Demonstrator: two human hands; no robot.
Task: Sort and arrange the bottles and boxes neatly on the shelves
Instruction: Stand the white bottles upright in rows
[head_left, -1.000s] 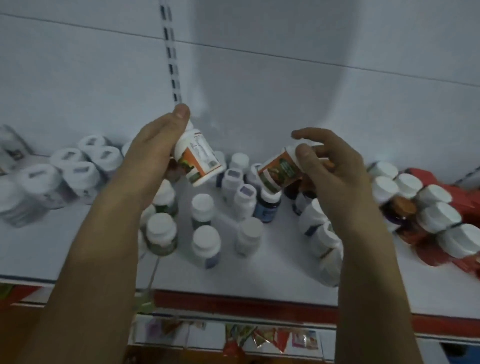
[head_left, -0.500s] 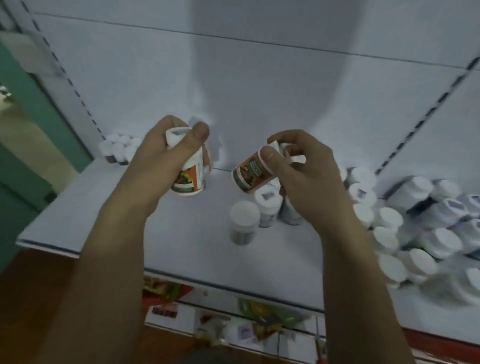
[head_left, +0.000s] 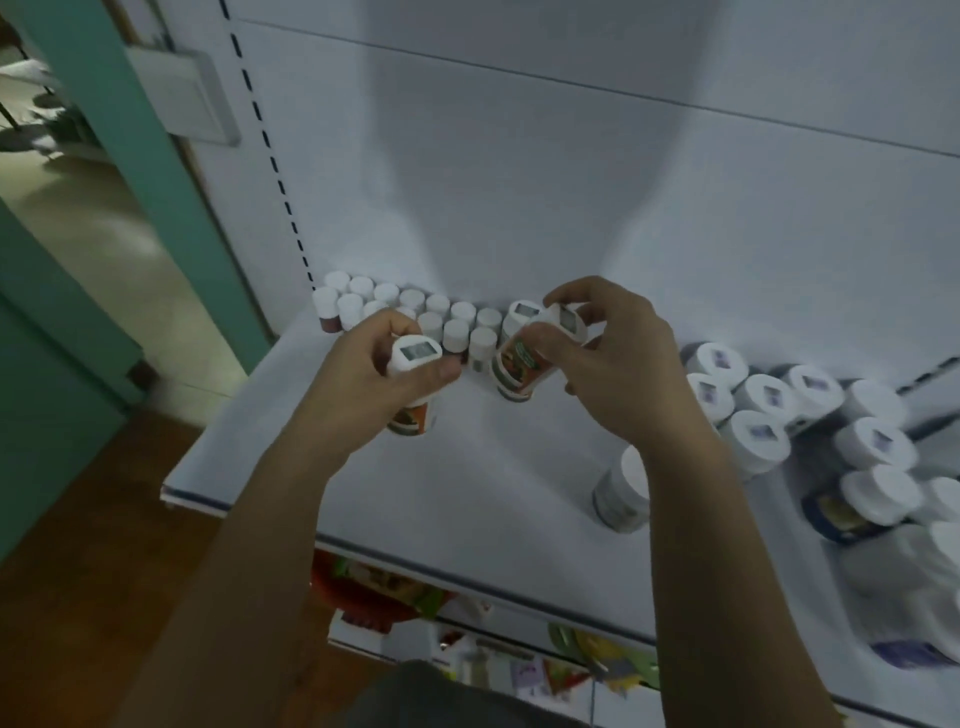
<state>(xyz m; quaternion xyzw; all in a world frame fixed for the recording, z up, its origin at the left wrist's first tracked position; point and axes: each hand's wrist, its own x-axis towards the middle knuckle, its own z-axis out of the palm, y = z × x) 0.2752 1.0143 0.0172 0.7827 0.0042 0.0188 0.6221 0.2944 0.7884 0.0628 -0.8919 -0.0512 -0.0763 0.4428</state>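
Note:
My left hand (head_left: 376, 371) grips a white-capped bottle with an orange label (head_left: 413, 387), held upright just above the white shelf (head_left: 322, 467). My right hand (head_left: 605, 364) holds a second orange-label bottle (head_left: 519, 364), tilted slightly, and possibly another white-capped one beside it. Both hands are near the shelf's back left, right in front of two neat rows of small white-capped bottles (head_left: 415, 309) against the back panel.
A lone white bottle (head_left: 621, 491) stands by my right forearm. A jumbled heap of larger white-capped bottles (head_left: 810, 421) fills the right side. The shelf's left end meets a teal door frame (head_left: 156, 171). Colourful packets (head_left: 597, 649) lie on the lower shelf.
The view has swung left to the shelf's left end. Both hands have carried their orange-label bottles left and down, close to the rows of small bottles.

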